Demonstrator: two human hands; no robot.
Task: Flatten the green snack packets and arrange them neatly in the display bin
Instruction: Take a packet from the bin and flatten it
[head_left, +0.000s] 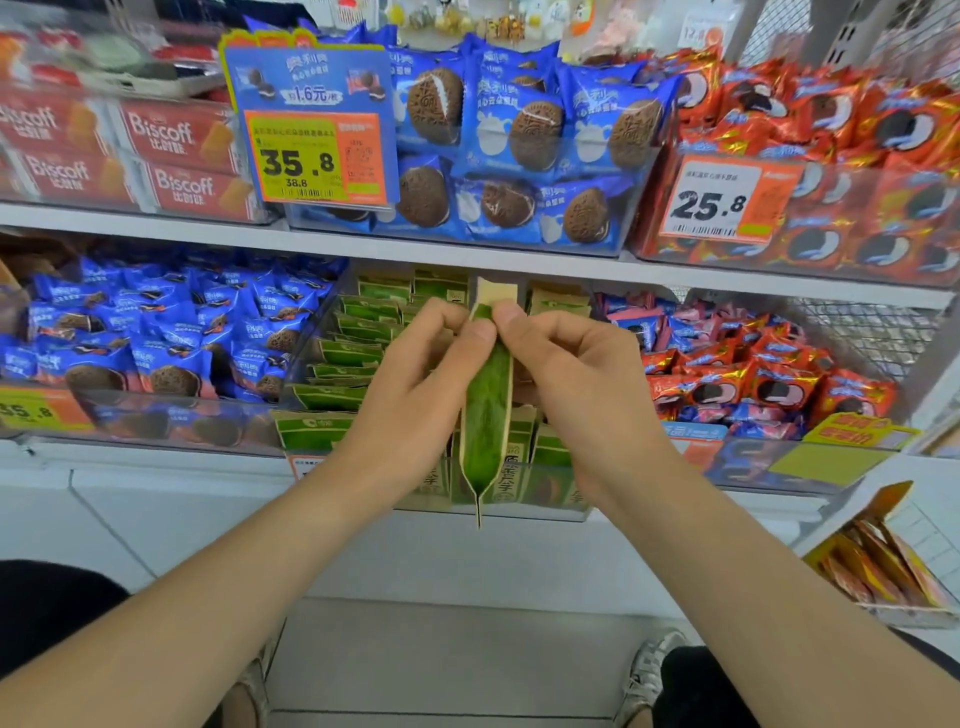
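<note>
The slim green-and-tan foil snack packet (488, 405) is held edge-on, upright, in front of the clear plastic display bin (545, 512) on the lower shelf. The left hand (415, 374) and right hand (571, 374) both pinch its upper end between thumb and fingertips. It looks light, soft and crinkly; best held by its sealed ends. The bin holds rows of matching green packets (358, 332), some tilted.

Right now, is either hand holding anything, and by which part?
Both: the left hand and the right hand pinch one green snack packet near its top end, from either side; its lower end hangs free.
</note>
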